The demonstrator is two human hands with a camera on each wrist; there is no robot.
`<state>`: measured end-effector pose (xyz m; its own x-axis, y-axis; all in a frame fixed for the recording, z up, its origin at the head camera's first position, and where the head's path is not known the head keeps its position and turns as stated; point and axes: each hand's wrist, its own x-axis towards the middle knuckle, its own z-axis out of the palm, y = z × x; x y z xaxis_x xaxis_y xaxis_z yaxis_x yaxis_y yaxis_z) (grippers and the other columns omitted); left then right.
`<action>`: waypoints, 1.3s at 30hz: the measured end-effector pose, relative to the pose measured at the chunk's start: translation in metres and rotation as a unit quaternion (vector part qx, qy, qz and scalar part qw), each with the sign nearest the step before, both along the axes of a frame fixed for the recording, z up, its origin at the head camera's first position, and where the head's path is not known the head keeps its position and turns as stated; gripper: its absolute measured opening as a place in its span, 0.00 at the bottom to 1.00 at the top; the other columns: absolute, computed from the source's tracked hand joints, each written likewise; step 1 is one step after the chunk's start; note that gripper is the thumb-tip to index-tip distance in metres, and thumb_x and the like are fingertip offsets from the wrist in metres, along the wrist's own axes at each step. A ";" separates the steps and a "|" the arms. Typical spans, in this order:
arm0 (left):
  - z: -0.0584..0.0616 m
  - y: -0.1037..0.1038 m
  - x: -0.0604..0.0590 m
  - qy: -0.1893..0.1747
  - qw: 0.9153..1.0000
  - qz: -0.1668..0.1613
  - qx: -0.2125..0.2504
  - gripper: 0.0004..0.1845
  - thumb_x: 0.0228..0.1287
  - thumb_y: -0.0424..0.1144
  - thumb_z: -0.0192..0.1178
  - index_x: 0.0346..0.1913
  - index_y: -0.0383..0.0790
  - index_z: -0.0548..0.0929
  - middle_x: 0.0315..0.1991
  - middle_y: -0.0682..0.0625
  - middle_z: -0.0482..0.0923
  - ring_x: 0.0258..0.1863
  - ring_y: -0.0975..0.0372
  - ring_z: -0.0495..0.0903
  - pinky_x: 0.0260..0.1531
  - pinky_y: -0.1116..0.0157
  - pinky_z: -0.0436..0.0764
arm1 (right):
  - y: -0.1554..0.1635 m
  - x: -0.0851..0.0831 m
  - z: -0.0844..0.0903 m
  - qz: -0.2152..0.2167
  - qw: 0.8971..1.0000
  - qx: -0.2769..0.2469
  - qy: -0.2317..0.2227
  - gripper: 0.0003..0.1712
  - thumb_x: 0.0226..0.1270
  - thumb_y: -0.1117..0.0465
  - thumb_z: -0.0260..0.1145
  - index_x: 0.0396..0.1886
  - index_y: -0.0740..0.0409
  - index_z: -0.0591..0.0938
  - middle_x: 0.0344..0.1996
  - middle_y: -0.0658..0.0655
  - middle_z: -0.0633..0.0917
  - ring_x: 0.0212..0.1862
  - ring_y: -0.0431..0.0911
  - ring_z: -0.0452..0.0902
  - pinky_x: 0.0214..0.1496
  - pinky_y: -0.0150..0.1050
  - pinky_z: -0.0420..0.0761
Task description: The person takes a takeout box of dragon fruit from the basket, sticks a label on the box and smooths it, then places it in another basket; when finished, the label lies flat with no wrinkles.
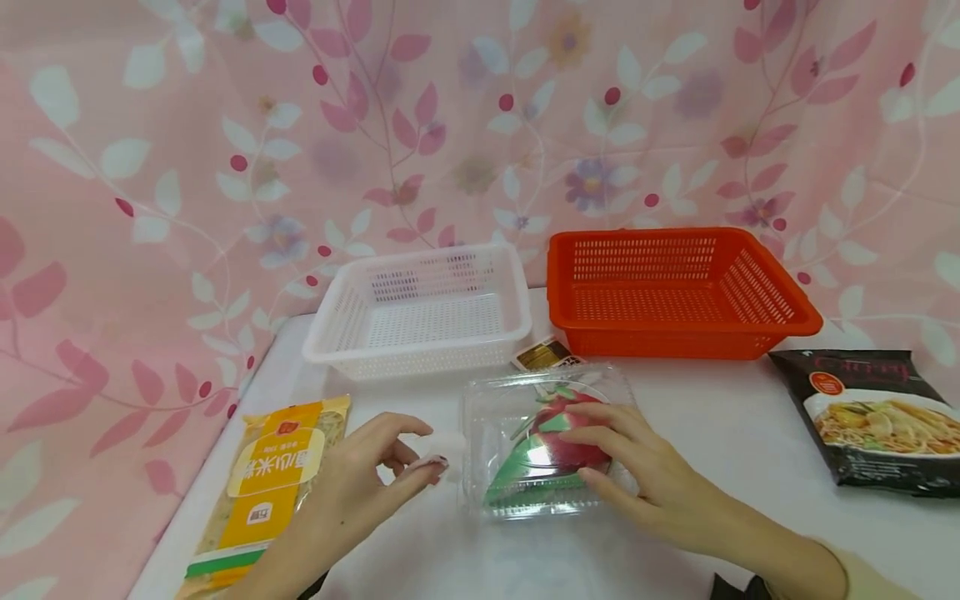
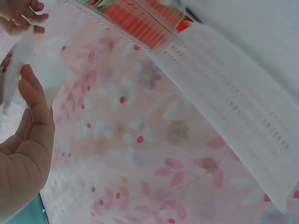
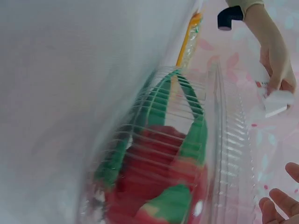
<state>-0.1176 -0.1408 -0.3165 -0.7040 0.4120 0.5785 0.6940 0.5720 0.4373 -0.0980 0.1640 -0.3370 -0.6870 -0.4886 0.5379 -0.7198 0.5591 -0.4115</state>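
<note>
Only the head view, at lower centre, shows the right hand [image 1: 630,467] lying flat-fingered on the clear clamshell [image 1: 543,442] while the left hand [image 1: 375,475] pinches a small white piece [image 1: 442,446], its writing unreadable.

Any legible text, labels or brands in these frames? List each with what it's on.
Yellow noodle packet: large white Chinese characters on its yellow label, too blurred to quote; a small red logo above and a white mark below, unreadable.
Black noodle packet: red script along the top and an orange round badge, both too small to read.
Small dark sachet by the white basket: gold print, unreadable.
Clear plastic box: red-and-green picture only, no text visible.
</note>
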 end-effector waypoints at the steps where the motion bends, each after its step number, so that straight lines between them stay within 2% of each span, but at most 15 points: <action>1: 0.003 0.005 -0.001 -0.002 1.000 -0.006 -0.003 0.18 0.42 0.39 0.70 0.39 0.48 0.77 0.28 0.62 0.76 0.22 0.77 0.74 0.23 0.81 0.73 | -0.002 -0.001 0.002 0.008 1.000 -0.005 0.005 0.26 0.54 0.62 0.65 0.54 0.43 0.72 0.58 0.48 0.68 0.59 0.41 0.60 0.55 0.32 0.69; 4: 0.012 0.021 -0.005 0.013 0.999 -0.045 0.002 0.18 0.43 0.38 0.70 0.39 0.45 0.77 0.29 0.60 0.76 0.23 0.77 0.76 0.24 0.81 0.74 | -0.006 -0.004 0.005 0.026 0.999 -0.028 0.035 0.27 0.52 0.63 0.66 0.53 0.44 0.73 0.57 0.48 0.69 0.59 0.44 0.62 0.57 0.28 0.66; 8: 0.019 0.039 -0.010 0.036 0.993 -0.111 0.011 0.18 0.43 0.34 0.69 0.40 0.41 0.76 0.32 0.56 0.77 0.23 0.75 0.78 0.25 0.80 0.75 | -0.011 -0.006 0.008 0.049 0.994 -0.062 0.069 0.23 0.55 0.60 0.65 0.52 0.47 0.74 0.54 0.49 0.72 0.58 0.47 0.64 0.60 0.26 0.62; 13: 0.024 0.054 -0.009 0.038 0.991 -0.131 0.002 0.18 0.44 0.35 0.69 0.40 0.40 0.75 0.34 0.55 0.77 0.24 0.74 0.79 0.26 0.82 0.75 | -0.019 -0.006 0.012 0.090 0.983 -0.104 0.124 0.19 0.59 0.55 0.61 0.47 0.58 0.76 0.51 0.56 0.73 0.55 0.50 0.65 0.61 0.28 0.61; 17: 0.026 0.064 -0.006 0.027 0.989 -0.146 -0.007 0.18 0.44 0.36 0.68 0.40 0.39 0.75 0.35 0.54 0.77 0.23 0.74 0.78 0.26 0.83 0.74 | -0.028 -0.006 0.017 0.115 0.967 -0.128 0.190 0.19 0.58 0.54 0.62 0.41 0.66 0.76 0.45 0.61 0.74 0.50 0.51 0.66 0.58 0.28 0.64; 23: 0.026 0.072 -0.003 0.001 0.988 -0.154 -0.027 0.18 0.47 0.38 0.67 0.42 0.40 0.75 0.36 0.54 0.77 0.19 0.78 0.74 0.21 0.85 0.70 | -0.036 -0.006 0.023 0.097 0.949 -0.131 0.269 0.14 0.60 0.57 0.58 0.32 0.67 0.75 0.34 0.62 0.74 0.41 0.49 0.68 0.49 0.28 0.69; 27: 0.025 0.072 -0.002 -0.011 0.988 -0.151 -0.033 0.19 0.47 0.38 0.67 0.43 0.40 0.75 0.38 0.54 0.77 0.19 0.78 0.74 0.21 0.85 0.71 | -0.036 -0.005 0.023 0.093 0.947 -0.132 0.277 0.13 0.62 0.59 0.54 0.31 0.67 0.76 0.33 0.60 0.74 0.39 0.48 0.67 0.46 0.29 0.69; 30: 0.024 0.073 -0.002 -0.013 0.986 -0.163 -0.029 0.20 0.47 0.37 0.67 0.44 0.39 0.75 0.41 0.53 0.75 0.22 0.76 0.75 0.25 0.84 0.72 | -0.035 -0.004 0.022 0.097 0.948 -0.133 0.273 0.13 0.63 0.61 0.52 0.31 0.67 0.77 0.32 0.58 0.75 0.38 0.47 0.68 0.45 0.29 0.69; 34: 0.022 0.073 0.000 0.008 0.983 -0.182 -0.024 0.21 0.45 0.35 0.68 0.46 0.36 0.77 0.44 0.52 0.74 0.27 0.73 0.78 0.30 0.84 0.74 | -0.035 -0.005 0.020 0.113 0.948 -0.137 0.266 0.12 0.63 0.63 0.51 0.31 0.67 0.77 0.31 0.56 0.76 0.37 0.45 0.69 0.42 0.29 0.70; 39: 0.023 0.073 0.003 0.029 0.982 -0.184 -0.031 0.24 0.45 0.33 0.68 0.50 0.35 0.76 0.46 0.51 0.73 0.27 0.72 0.79 0.32 0.83 0.74 | -0.035 -0.007 0.017 0.130 0.947 -0.143 0.258 0.11 0.63 0.64 0.51 0.31 0.67 0.77 0.31 0.55 0.77 0.36 0.44 0.69 0.40 0.29 0.71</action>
<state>-0.1141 -0.0677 -0.2940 -0.4670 0.6689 0.5784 0.8816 0.3016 0.3630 -0.1048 0.1293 -0.3197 -0.1745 -0.3881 0.9049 -0.9640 0.2545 -0.0767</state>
